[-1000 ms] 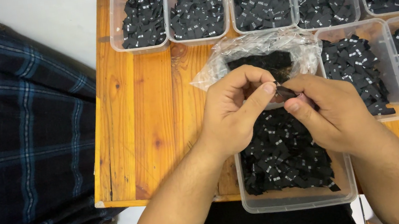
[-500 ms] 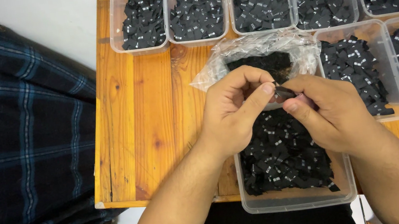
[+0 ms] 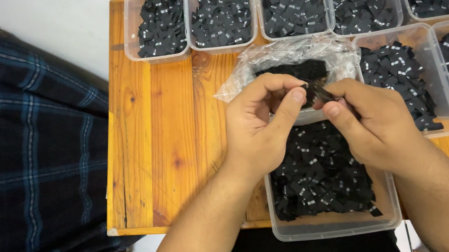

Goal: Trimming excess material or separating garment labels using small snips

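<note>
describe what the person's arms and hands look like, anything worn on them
Both forearms are bare right up to the bottom edge of the picture, with no sleeves in sight. The left hand and right hand wear no gloves, and no rings, watch or bracelet show on them. The fingers are uncovered, with short plain nails. No marks or tape show on the forearms or hands.

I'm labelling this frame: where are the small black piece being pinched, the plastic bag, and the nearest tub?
small black piece (image 3: 319, 91): head view, its middle.
plastic bag (image 3: 285, 54): head view, crinkled top.
nearest tub (image 3: 334, 227): head view, front wall.
</note>
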